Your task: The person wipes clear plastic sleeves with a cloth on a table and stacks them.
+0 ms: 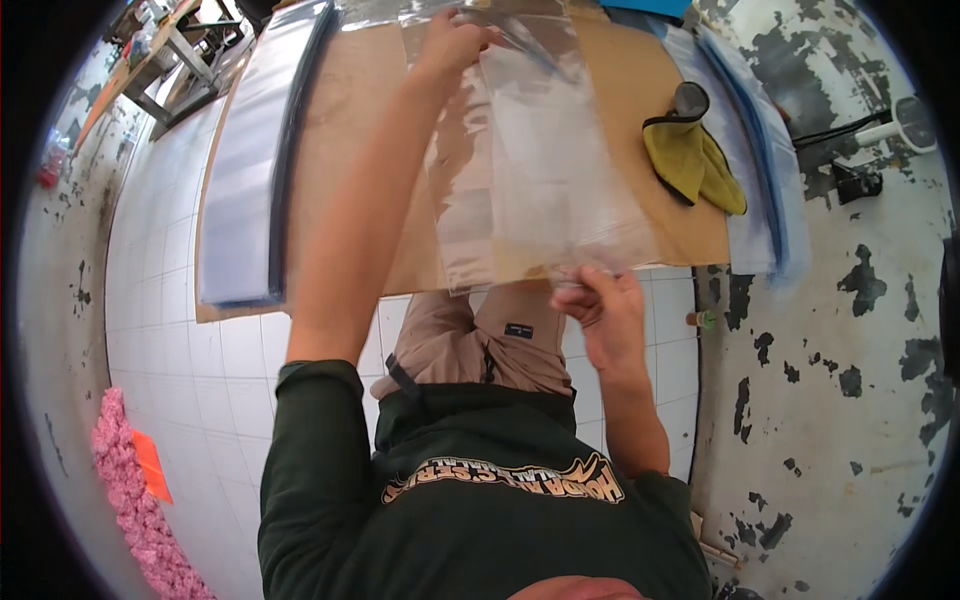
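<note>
A clear plastic sheet [550, 150] stretches over the brown board [625, 90] in front of me. My left hand [455, 45] reaches to its far end, fingers closed on the film there. At the near edge my right hand [603, 308] pinches a corner of the same sheet between thumb and fingers. Another strip of clear plastic [465, 215] lies flat under and beside it. To the right of the sheet rests a yellow-green cloth [683, 160] with black edging, and a grey rounded object [690, 100] sits at its far end.
Stacks of clear plastic with blue edges lie at the board's left [240, 190] and right [745, 150]. A peeling wall [830, 350] runs along the right, with a white fixture [912, 124]. Pink bundled material [130, 490] stands lower left; a wooden bench [170, 60] is far left.
</note>
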The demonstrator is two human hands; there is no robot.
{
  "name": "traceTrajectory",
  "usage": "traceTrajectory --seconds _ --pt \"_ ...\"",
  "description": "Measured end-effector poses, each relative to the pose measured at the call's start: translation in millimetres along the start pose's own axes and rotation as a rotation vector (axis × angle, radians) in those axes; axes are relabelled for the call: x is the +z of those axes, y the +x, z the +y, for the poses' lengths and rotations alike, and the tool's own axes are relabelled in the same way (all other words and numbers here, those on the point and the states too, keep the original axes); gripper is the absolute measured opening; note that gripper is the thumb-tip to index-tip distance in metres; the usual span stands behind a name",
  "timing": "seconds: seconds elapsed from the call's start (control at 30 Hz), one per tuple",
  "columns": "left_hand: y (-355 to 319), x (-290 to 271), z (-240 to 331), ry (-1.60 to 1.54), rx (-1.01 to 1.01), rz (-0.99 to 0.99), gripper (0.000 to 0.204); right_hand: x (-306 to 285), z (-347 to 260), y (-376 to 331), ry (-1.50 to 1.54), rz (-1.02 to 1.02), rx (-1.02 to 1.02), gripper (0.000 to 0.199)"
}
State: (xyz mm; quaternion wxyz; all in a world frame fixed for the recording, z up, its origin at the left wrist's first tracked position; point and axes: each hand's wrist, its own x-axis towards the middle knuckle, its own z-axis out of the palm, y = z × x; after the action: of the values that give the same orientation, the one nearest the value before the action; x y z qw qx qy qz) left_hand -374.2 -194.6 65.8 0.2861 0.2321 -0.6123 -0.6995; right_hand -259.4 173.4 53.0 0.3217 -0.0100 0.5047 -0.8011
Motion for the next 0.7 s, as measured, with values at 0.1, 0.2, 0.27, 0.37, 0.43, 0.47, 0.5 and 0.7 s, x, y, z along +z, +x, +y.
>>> traceTrajectory --seconds 0.1,0.2,0.27,0.37,0.43,0.47,0.5,0.7 --pt "-1 -17 -5 0.112 0.212 -0.027 0.089 10 22 -4 0.059 -0.063 0.233 0.027" --pt "-16 -44 -10 0.478 0.383 0.167 0.077 32 36 -11 0.045 -0.077 0.195 0.027" --pt "-29 -50 -17 0.672 0.490 0.258 0.065 42 44 -13 -0.008 -0.072 0.182 0.029" --pt "-47 -61 -19 0.965 0.450 0.152 0.068 30 49 -15 -0.204 -0.133 0.231 0.032" --pt "-58 -67 -25 1.074 0.426 0.132 0.061 22 54 -19 -0.246 -0.130 0.283 0.035" --pt "-66 -66 -28 1.102 0.390 0.098 0.058 20 56 -22 -0.206 -0.088 0.305 0.035" --pt "-72 -64 -31 1.129 0.354 0.061 0.056 20 57 -24 -0.164 -0.043 0.326 0.036" --pt "-79 -54 -37 1.224 0.404 0.127 0.047 30 57 -14 0.189 -0.084 0.259 0.035"
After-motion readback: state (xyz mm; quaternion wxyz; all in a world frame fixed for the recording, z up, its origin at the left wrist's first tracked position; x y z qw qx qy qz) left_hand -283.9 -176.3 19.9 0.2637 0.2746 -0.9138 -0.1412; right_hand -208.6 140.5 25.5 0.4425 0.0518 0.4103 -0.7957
